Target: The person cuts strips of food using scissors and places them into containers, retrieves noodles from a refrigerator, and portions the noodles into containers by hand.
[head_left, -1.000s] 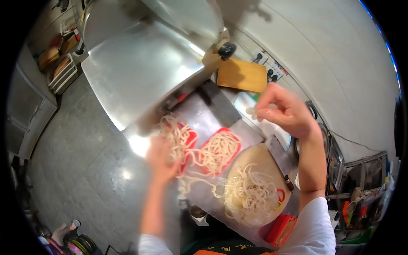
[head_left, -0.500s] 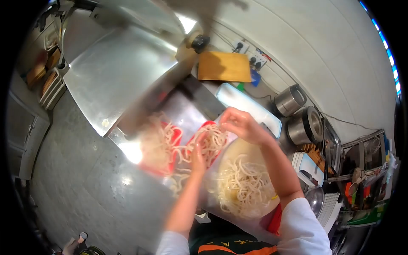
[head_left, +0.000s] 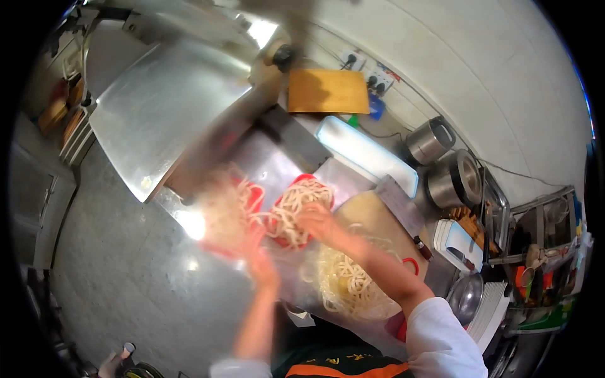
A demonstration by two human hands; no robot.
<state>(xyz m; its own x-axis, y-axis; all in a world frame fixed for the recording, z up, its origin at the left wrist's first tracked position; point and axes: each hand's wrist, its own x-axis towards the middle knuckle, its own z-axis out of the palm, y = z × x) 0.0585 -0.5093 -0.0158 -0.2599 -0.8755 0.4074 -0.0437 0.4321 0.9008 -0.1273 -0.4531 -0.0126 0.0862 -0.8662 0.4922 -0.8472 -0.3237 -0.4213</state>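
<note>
Thick pale noodles [head_left: 295, 200] fill a red tray [head_left: 329, 193] at the middle of the counter. My right hand [head_left: 320, 225] rests on them, its fingers bent and closed on a few noodles. More noodles lie in another red tray [head_left: 257, 198] to the left, much of it blurred. My left hand [head_left: 259, 261] is at that tray's near right corner, too smeared by motion to show its fingers. Some noodles trail between the two trays. Below my right forearm, a clear plastic bag [head_left: 328, 283] with noodles lies on a round cutting board [head_left: 362, 211].
A cleaver [head_left: 401, 205] lies along the board's right side. Behind it are a white blue-rimmed tray [head_left: 365, 154] and two steel pots [head_left: 430, 140]. A large metal panel [head_left: 167, 107] stands at upper left. A knife [head_left: 460, 258] lies on stacked white trays at right.
My right hand has come down and left onto the noodles in the middle tray. My left hand has moved from that tray to the left one. The cleaver shows more fully.
</note>
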